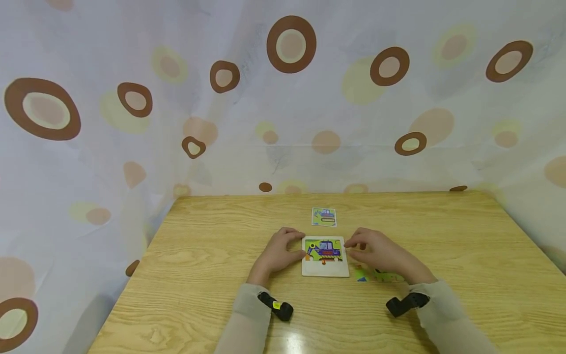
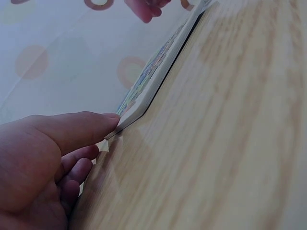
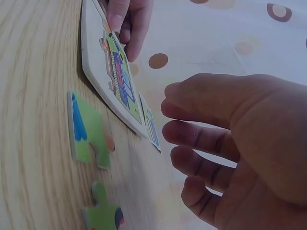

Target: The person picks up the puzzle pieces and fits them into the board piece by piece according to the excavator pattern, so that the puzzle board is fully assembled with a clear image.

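A white-framed jigsaw board [image 1: 325, 269] lies on the table, its upper part filled with a picture of a blue excavator on green. At the board's left side is my left hand [image 1: 279, 251]; its straight thumb [image 2: 91, 127] touches the frame near a corner, the other fingers beside it. My right hand [image 1: 376, 250] hovers by the right side, fingers loosely bent and nothing between them in the right wrist view. Below it lie loose green puzzle pieces, one with a blue patch [image 3: 86, 129] and another with a rounded knob [image 3: 101, 208].
A small picture card [image 1: 324, 217] with a similar excavator lies behind the board. The wooden table [image 1: 212, 246] meets a white curtain [image 1: 247, 167] with brown rings at the back and sides. Black straps with cameras sit on both wrists.
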A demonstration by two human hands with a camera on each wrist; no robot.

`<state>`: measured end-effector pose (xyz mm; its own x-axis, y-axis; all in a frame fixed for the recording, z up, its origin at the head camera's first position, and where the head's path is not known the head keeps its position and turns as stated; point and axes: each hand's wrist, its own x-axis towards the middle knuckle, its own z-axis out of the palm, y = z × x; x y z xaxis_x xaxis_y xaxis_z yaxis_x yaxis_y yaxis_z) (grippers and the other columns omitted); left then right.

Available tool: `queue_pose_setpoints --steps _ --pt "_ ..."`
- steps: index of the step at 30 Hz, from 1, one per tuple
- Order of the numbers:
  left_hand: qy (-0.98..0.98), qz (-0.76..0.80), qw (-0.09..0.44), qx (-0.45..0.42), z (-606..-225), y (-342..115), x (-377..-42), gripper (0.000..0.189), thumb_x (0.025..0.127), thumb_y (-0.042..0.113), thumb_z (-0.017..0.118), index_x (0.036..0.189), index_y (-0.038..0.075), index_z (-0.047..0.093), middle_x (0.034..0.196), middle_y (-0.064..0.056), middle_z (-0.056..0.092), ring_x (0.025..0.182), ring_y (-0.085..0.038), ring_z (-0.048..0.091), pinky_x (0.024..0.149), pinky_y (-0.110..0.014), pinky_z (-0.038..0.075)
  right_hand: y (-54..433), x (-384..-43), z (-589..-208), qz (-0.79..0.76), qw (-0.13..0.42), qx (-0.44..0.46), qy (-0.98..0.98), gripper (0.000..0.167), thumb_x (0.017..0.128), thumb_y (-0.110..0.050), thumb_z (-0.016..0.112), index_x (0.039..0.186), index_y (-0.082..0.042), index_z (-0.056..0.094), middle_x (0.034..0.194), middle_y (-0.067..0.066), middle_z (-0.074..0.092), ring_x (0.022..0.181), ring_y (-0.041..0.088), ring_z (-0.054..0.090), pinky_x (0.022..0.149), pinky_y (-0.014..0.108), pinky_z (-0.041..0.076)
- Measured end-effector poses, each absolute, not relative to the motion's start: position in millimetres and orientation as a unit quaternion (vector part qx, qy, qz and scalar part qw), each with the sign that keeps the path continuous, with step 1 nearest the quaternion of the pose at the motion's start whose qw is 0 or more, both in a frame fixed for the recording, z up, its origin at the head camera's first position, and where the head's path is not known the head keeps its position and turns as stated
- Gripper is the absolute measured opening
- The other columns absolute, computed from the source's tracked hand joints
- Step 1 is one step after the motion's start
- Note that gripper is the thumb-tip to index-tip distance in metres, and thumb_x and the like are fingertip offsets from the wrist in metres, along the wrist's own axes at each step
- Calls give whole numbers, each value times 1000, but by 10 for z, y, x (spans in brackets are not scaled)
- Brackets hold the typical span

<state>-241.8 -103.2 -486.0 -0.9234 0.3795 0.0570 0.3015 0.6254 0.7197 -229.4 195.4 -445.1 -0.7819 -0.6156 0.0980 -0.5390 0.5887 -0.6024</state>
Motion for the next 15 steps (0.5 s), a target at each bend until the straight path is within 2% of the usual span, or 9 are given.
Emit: queue_pose_setpoints --steps 9,15 --pt "901 386 45 191 -4883 -1030 -2432 47 90 22 74 135 12 61 135 -8 50 129 -29 44 109 -46 35 2088 -2224 -4424 -319 61 -320 890 25 96 -18 66 117 -5 70 103 -1 61 86 12 54 70 29 50" --pt "900 387 45 193 -4889 -1033 -2433 47 90 23 73 135 11 61 135 -7 50 129 -29 44 109 -46 35 2153 -2184 -4436 -307 69 -318 894 34 91 -20 73 121 -4 68 105 0 62 94 19 56 78 37 51"
